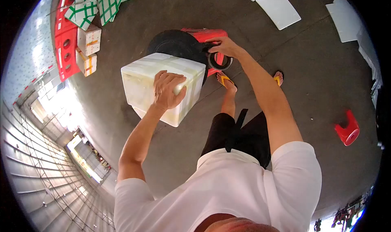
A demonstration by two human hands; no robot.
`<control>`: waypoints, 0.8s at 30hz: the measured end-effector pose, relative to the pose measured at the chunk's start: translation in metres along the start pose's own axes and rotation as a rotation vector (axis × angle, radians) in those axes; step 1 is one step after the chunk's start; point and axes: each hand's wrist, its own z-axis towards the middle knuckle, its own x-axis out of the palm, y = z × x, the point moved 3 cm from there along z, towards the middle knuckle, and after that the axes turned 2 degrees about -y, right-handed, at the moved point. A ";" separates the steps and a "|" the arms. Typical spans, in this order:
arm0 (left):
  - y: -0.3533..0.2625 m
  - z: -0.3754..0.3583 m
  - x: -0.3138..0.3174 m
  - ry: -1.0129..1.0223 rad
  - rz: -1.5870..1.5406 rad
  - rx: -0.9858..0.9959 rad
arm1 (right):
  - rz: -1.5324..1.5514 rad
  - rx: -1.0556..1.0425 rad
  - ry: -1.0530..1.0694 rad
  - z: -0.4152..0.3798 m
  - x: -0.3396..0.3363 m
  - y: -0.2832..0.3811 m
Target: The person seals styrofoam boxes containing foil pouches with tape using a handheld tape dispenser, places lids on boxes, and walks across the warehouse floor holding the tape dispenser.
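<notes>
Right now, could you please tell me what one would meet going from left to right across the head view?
Stacked orange-taped boxes, large white box, right hand, sandal on the right foot, red object on the floor.

floor [346, 81]: dark grey, seamed | lower left: ribbed panelling [36, 162] | left: bright glare [61, 105] | upper left: red barrier [71, 72]

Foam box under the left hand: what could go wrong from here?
1. It could slide or tip: the white foam box sits at a slant overlapping a black tire-like disc, its support mostly hidden, and only the left hand visibly steadies it.
2. The dark ring-shaped roll by the right hand might drop near the foot in a yellow-strapped flip-flop; the hold on it is unclear.
</notes>
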 end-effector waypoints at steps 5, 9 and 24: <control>0.003 -0.001 0.005 -0.013 -0.020 -0.019 | -0.288 0.186 0.428 0.006 0.021 -0.017; 0.012 0.017 0.003 -0.140 0.017 -0.135 | -0.220 0.143 0.266 -0.053 0.011 -0.024; 0.038 0.067 -0.029 0.085 0.186 0.078 | -0.314 0.119 0.154 0.044 -0.029 0.019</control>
